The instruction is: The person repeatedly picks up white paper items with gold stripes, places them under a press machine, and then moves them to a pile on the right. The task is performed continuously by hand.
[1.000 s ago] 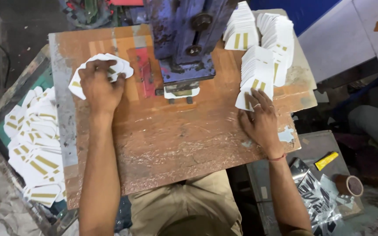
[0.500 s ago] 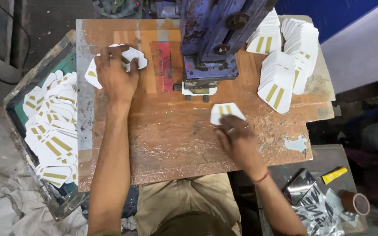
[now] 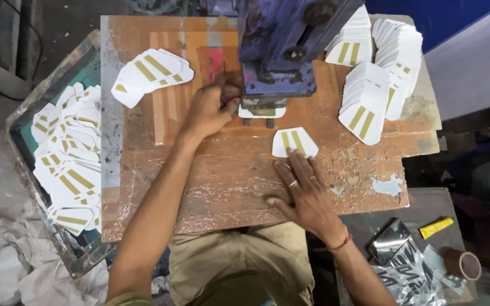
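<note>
A blue metal press (image 3: 282, 48) stands at the far middle of a worn brown worktable (image 3: 222, 181). My left hand (image 3: 211, 107) reaches to the press's base and pinches the edge of a white card (image 3: 262, 112) lying under the press. My right hand (image 3: 301, 190) lies flat on the table, its fingertips resting on the near edge of a white tag with two gold stripes (image 3: 294, 141). A small stack of the same tags (image 3: 148, 73) lies left of my left hand.
Tall fanned stacks of white gold-striped tags (image 3: 372, 73) stand at the table's right. A tray full of loose tags (image 3: 69, 164) sits at the left. A roll of tape (image 3: 460, 263), a yellow tool (image 3: 436, 228) and printed sheets lie at lower right.
My left hand left the tag stack and moved right to the press base. My right hand slid one tag from the right stacks toward the middle of the table.
</note>
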